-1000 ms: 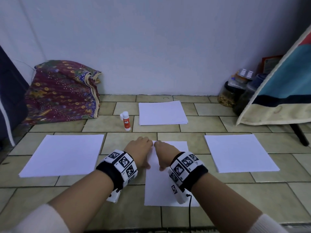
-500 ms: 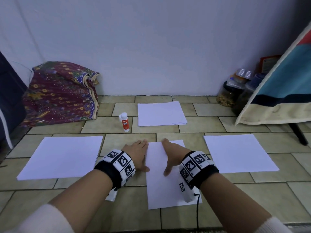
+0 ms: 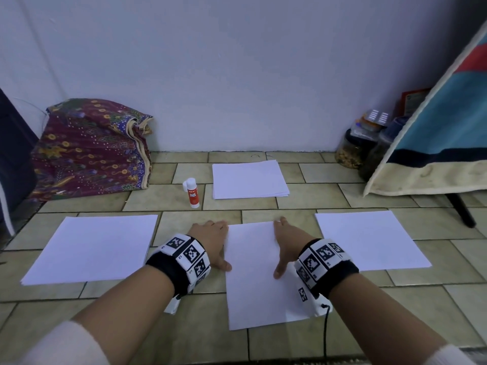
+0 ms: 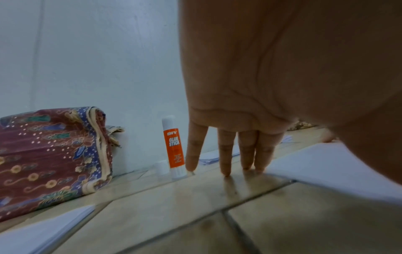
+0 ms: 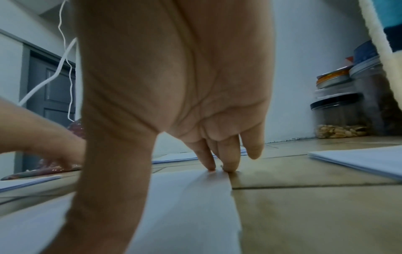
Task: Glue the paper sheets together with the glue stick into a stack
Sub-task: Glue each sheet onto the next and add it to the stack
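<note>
- The step in hand looks like smoothing the middle sheet (image 3: 259, 275) flat on the floor (image 3: 168, 196), pressing a glued layer down.
- The left hand (image 3: 210, 242) lies flat, fingers (image 4: 226, 154) straight, tips on the floor just beside the sheet's left edge; it holds nothing.
- The right hand (image 3: 287, 243) is also flat, fingers (image 5: 228, 154) straight, 2 tips pressing the sheet's far right corner; it grips nothing.
- To do it well, I judge both palms should sweep from the middle outward toward the edges, so air and wrinkles leave before the glue sets.
- Press the corners last; the one under the right fingers seems the likeliest to lift.
- Keep the edges squared, because any slip now would glue in crooked.
- The glue stick (image 3: 191, 193) stands upright beyond the left fingers, with what looks like its cap beside it, well apart from both hands.
- 3 more paper piles wait: 1 left (image 3: 92, 246) of the left fingers, 1 right (image 3: 369, 238) of the right fingers, 1 ahead (image 3: 249, 179).
</note>
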